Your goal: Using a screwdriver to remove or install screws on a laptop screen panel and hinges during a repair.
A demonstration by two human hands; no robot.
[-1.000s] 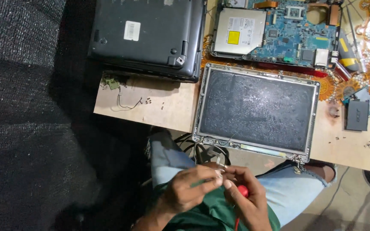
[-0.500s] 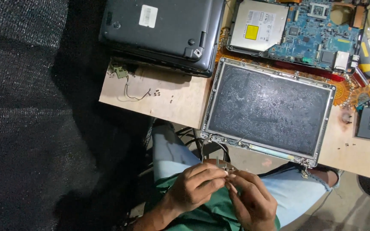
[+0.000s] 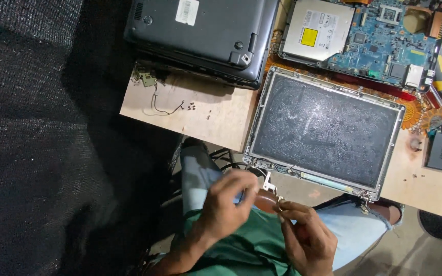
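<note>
Metal bracket [image 3: 268, 182] pinched between both hands' grips

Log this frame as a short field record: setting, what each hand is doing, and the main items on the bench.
Setting: wooden bench, seen from above, person seated with lap below its edge
Left hand: fingers curled, pinching a small metal bracket
Right hand: fingertips at the same small part; grip detail too small to tell
Front of bench: bare laptop screen panel, face dusty
Back left: closed dark laptop base
Back right: exposed blue circuit board with silver optical drive
Loose bits: small screws and thin wire
</note>
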